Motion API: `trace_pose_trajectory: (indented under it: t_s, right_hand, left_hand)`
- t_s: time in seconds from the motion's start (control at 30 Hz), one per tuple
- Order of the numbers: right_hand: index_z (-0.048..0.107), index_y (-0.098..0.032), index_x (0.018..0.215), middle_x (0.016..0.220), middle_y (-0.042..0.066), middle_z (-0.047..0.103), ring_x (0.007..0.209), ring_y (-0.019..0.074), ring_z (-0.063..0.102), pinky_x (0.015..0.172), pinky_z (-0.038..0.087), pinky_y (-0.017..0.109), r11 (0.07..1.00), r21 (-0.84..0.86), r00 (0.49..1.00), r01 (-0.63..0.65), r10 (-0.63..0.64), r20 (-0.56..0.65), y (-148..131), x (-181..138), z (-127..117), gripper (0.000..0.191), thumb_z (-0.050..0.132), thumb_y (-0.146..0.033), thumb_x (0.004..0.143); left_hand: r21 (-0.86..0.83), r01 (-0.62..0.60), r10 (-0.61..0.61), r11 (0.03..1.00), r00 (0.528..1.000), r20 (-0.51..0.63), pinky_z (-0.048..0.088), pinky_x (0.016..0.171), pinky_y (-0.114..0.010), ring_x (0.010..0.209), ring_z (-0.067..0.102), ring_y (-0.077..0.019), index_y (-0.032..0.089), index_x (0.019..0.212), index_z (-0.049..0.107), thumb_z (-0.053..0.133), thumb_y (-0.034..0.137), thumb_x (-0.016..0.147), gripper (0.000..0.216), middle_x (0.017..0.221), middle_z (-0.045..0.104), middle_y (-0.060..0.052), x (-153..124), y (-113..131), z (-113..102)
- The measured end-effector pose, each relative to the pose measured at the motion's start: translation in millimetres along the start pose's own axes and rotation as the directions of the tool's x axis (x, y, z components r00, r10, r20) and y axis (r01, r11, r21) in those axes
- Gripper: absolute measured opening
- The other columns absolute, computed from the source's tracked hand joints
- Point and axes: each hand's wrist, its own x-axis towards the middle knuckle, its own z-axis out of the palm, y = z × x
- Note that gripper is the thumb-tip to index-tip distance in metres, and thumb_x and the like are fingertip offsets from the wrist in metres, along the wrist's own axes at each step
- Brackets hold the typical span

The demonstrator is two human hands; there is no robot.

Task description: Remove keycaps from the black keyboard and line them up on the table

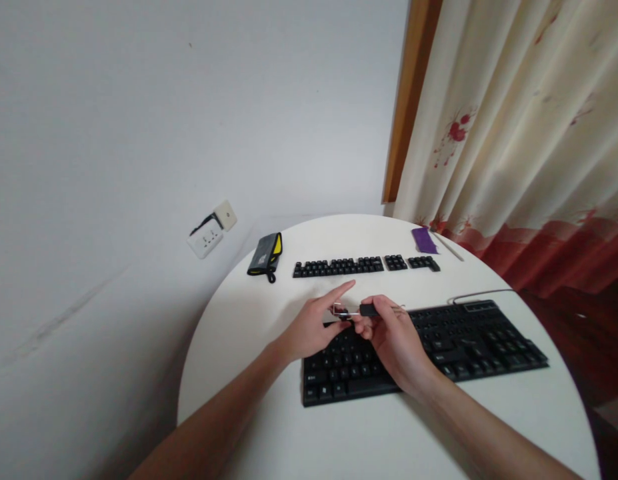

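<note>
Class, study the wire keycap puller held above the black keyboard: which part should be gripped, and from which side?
Grip the keycap puller by its black handle, from the right, as the right hand does; the thin wire loops point left toward the left hand.

There is one camera, worn on the person's head. It looks forward and down at a round white table [489, 413], from close by. Both arms come in from the bottom of the frame. A wall fills the upper left and a curtain [529, 133] the upper right.
</note>
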Motion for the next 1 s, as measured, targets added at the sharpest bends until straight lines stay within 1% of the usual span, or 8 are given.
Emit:
trace_pose_trajectory:
  t_s: [0.07, 0.13, 0.23, 0.33, 0.43, 0.67, 0.87, 1.0]
  right_hand:
    - [0.064, -0.017, 0.085, 0.067, 0.004, 0.069, 0.057, 0.0132, 0.061, 0.052, 0.044, 0.022, 1.0, 0.012, 1.0, 0.025, -0.025, -0.001, -3.9, -0.3, -0.6, 0.028, 0.07, -0.044, 0.082]
    - [0.065, -0.017, 0.086, 0.066, 0.003, 0.068, 0.056, 0.013, 0.061, 0.052, 0.043, 0.022, 0.999, 0.016, 0.999, 0.042, -0.042, -0.017, -6.6, 0.4, -2.6, 0.026, 0.069, -0.043, 0.082]
    - [0.065, -0.016, 0.085, 0.066, 0.004, 0.068, 0.056, 0.0127, 0.06, 0.051, 0.042, 0.022, 0.999, 0.019, 0.999, 0.026, -0.026, -0.042, -6.7, 2.8, -6.6, 0.025, 0.07, -0.041, 0.082]
    - [0.064, -0.016, 0.084, 0.066, 0.004, 0.068, 0.055, 0.0129, 0.06, 0.051, 0.042, 0.022, 1.0, 0.02, 0.998, -0.004, 0.005, -0.064, -5.0, 4.6, -8.6, 0.026, 0.07, -0.042, 0.082]
    - [0.064, -0.016, 0.083, 0.065, 0.005, 0.069, 0.054, 0.0127, 0.059, 0.05, 0.041, 0.021, 0.999, 0.016, 0.995, -0.03, 0.031, -0.091, -4.1, 5.3, -9.0, 0.028, 0.071, -0.043, 0.08]
    - [0.065, -0.016, 0.085, 0.065, 0.006, 0.069, 0.05, 0.0116, 0.058, 0.045, 0.04, 0.019, 0.996, 0.059, 0.99, -0.067, 0.073, -0.12, -2.2, 6.7, -13.0, 0.028, 0.071, -0.043, 0.082]
    - [0.066, -0.015, 0.083, 0.062, 0.006, 0.068, 0.048, 0.0115, 0.057, 0.043, 0.039, 0.018, 0.999, 0.038, 0.993, -0.029, 0.033, -0.11, -3.7, 6.1, -11.3, 0.032, 0.072, -0.046, 0.08]
    - [0.065, -0.015, 0.081, 0.064, 0.006, 0.068, 0.049, 0.0113, 0.057, 0.044, 0.04, 0.019, 1.0, 0.022, 0.995, 0.01, -0.008, -0.097, -4.4, 5.9, -9.2, 0.03, 0.072, -0.045, 0.081]
  left_hand:
    - [0.001, 0.029, -0.029, 1.0, 0.999, -0.032, 0.05, 0.086, -0.027, 0.086, 0.063, -0.015, 0.024, 0.134, 0.056, 0.066, 0.017, 0.082, 0.053, 0.096, 0.071, -0.001, 2.3, -3.8, -2.0]
    - [0.009, 0.062, -0.061, 0.998, 0.994, -0.09, 0.05, 0.083, -0.026, 0.084, 0.063, -0.0157, 0.02, 0.114, 0.069, 0.068, 0.019, 0.082, 0.032, 0.094, 0.072, -0.002, 5.1, -8.6, -5.0]
    - [0.01, 0.068, -0.065, 0.998, 0.981, -0.183, 0.05, 0.079, -0.027, 0.082, 0.063, -0.0162, 0.018, 0.096, 0.074, 0.071, 0.022, 0.081, 0.016, 0.096, 0.072, -0.005, 8.7, -16.0, -7.6]
    - [0.011, 0.068, -0.063, 0.998, 0.97, -0.235, 0.049, 0.073, -0.026, 0.077, 0.061, -0.0149, 0.02, 0.096, 0.076, 0.073, 0.024, 0.079, 0.017, 0.096, 0.068, -0.005, 10.1, -23.0, -5.9]
    - [-0.004, 0.116, -0.113, 0.993, 0.964, -0.242, 0.048, 0.069, -0.026, 0.072, 0.057, -0.0139, 0.021, 0.099, 0.076, 0.074, 0.026, 0.079, 0.021, 0.088, 0.065, -0.003, 9.4, -30.1, -3.0]
    - [-0.05, 0.198, -0.204, 0.979, 0.969, -0.139, 0.047, 0.068, -0.026, 0.073, 0.059, -0.0151, 0.021, 0.101, 0.076, 0.074, 0.028, 0.078, 0.024, 0.085, 0.066, -0.003, 9.2, -43.9, -5.6]
    - [-0.085, 0.252, -0.263, 0.964, 0.95, -0.168, 0.047, 0.065, -0.025, 0.069, 0.06, -0.0146, 0.02, 0.095, 0.077, 0.073, 0.027, 0.076, 0.02, 0.085, 0.07, -0.004, 9.8, -44.3, -4.0]
    - [-0.084, 0.292, -0.303, 0.953, 0.931, -0.204, 0.048, 0.063, -0.026, 0.063, 0.06, -0.0147, 0.018, 0.089, 0.076, 0.075, 0.026, 0.072, 0.019, 0.075, 0.071, -0.002, 10.2, -43.8, -1.7]
